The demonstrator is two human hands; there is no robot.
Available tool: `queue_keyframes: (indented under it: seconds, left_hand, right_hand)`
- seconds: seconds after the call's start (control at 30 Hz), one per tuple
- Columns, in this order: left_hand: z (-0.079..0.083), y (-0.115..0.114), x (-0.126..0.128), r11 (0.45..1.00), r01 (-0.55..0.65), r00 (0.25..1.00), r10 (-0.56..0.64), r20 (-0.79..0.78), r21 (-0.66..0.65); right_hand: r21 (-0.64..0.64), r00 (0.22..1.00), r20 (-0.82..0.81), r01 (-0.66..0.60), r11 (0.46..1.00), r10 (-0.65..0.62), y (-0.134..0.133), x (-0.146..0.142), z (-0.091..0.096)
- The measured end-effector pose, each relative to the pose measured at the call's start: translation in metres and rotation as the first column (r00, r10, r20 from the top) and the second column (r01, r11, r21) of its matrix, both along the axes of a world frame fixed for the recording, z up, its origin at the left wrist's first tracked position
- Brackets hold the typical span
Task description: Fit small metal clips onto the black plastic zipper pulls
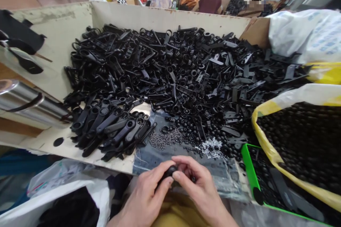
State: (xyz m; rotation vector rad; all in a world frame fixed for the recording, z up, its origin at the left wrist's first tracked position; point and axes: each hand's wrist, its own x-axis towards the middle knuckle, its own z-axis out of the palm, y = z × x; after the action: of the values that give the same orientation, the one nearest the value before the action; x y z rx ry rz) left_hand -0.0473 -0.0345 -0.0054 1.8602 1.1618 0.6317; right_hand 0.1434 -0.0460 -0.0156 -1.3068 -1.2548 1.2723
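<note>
My left hand (pixel 146 193) and my right hand (pixel 198 184) meet near the bench's front edge, both closed on a small black plastic part (pixel 171 172). Fingers cover most of it, so its full shape is hidden. Just beyond them lie a pile of small grey metal pins (pixel 166 138), a heap of shiny silver pins (pixel 212 148) and scattered black balls (pixel 186 125). Black plastic levers with ring ends (pixel 106 118) are stacked to the left of my hands. Behind everything rises a large mound of loose black parts (pixel 170 67).
A low pale board wall (pixel 160 16) encloses the back. On the right stand a green tray (pixel 249 170) and a yellow-edged bag of black balls (pixel 306 142). Leftward are a steel flask (pixel 32 103) and a white bag (pixel 102 198). Several people sit beyond the wall.
</note>
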Motion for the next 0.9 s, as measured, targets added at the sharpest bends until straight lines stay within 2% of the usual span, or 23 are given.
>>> queue_keyframes:
  seconds: [0.1, 0.17, 0.23, 0.3, 0.37, 0.43, 0.53, 0.7, 0.9]
  left_hand:
    - [-0.011, -0.001, 0.001, 0.945, 0.006, 0.965, 0.081, -0.251, 0.328]
    - [-0.015, -0.003, 0.001, 0.916, -0.028, 0.92, 0.181, -0.349, 0.401]
    - [-0.015, -0.005, 0.001, 0.953, -0.085, 0.922, 0.187, -0.34, 0.292]
    - [-0.01, -0.004, -0.001, 0.991, -0.136, 0.949, 0.135, -0.285, 0.014]
    - [-0.004, 0.0, -0.004, 0.945, -0.143, 0.977, 0.087, -0.196, -0.294]
    - [0.001, 0.006, -0.004, 0.875, -0.114, 0.993, 0.094, -0.066, -0.47]
    - [0.006, 0.013, -0.001, 0.834, -0.069, 0.989, 0.129, 0.072, -0.547]
    - [0.015, 0.015, 0.005, 0.745, -0.06, 0.991, 0.125, 0.05, -0.664]
    - [0.019, 0.013, 0.003, 0.714, -0.045, 0.987, 0.139, 0.079, -0.698]
  right_hand:
    - [-0.126, 0.994, -0.103, 0.024, 0.992, -0.037, 0.004, -0.003, -0.006]
    - [-0.171, 0.994, -0.084, 0.057, 0.984, -0.072, 0.008, -0.003, -0.011]
    - [-0.184, 0.998, -0.039, 0.043, 0.982, -0.051, 0.013, -0.002, -0.014]
    - [-0.151, 1.0, 0.004, -0.005, 0.988, 0.005, 0.017, 0.0, -0.015]
    - [-0.082, 0.997, 0.054, -0.045, 0.996, 0.049, 0.019, 0.002, -0.014]
    - [-0.013, 0.992, 0.102, -0.067, 0.998, 0.068, 0.02, 0.003, -0.012]
    - [0.053, 0.989, 0.128, -0.08, 0.995, 0.073, 0.02, 0.003, -0.009]
    - [0.059, 0.98, 0.162, -0.129, 0.99, 0.118, 0.021, 0.005, -0.004]
    - [0.028, 0.968, 0.16, -0.201, 0.979, 0.194, 0.021, 0.007, -0.006]
